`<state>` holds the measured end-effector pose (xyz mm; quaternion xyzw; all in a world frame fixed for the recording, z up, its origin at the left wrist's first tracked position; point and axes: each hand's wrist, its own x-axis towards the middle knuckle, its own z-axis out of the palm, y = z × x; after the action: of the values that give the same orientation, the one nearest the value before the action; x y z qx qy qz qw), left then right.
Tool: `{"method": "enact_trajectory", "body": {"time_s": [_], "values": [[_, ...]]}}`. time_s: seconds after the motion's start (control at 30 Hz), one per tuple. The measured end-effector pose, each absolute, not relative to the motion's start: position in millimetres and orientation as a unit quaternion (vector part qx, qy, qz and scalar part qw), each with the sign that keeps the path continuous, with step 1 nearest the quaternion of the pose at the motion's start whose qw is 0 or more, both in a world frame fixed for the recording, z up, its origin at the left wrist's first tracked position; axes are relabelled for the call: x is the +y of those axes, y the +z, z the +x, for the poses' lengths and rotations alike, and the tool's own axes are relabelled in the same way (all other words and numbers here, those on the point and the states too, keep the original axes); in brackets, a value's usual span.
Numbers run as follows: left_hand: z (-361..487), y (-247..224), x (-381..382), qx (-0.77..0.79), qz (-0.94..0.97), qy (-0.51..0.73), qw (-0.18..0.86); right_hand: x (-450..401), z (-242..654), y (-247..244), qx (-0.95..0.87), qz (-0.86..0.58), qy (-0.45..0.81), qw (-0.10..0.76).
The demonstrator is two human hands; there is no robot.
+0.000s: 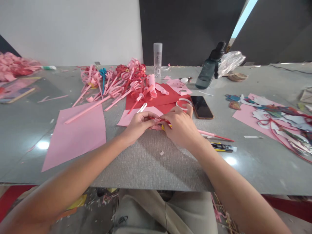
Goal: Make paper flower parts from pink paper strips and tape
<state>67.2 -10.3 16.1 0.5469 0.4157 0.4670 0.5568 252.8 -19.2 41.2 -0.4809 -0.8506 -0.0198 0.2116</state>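
Your left hand [142, 126] and right hand [181, 127] meet at the centre of the frame. Each grip is closed to a fingertip pinch on the paper piece [158, 121], located between them over a pink sheet [127, 120]. The phone [201, 107] lies right of centre, with the cutter [221, 147] below it in the frame.

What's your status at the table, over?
Left grip and right grip pinching pink paper piece. Piece partly hidden. Phone beside right grip, not in the way.
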Motion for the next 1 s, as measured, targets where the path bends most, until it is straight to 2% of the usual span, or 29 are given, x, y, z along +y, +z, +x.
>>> {"method": "enact_trajectory", "body": {"time_s": [1.0], "values": [[67.9,18.3,-12.5,0.421,0.520,0.469,0.576,-16.8,254.3,38.6,-0.836,-0.479,-0.012,0.267]]}}
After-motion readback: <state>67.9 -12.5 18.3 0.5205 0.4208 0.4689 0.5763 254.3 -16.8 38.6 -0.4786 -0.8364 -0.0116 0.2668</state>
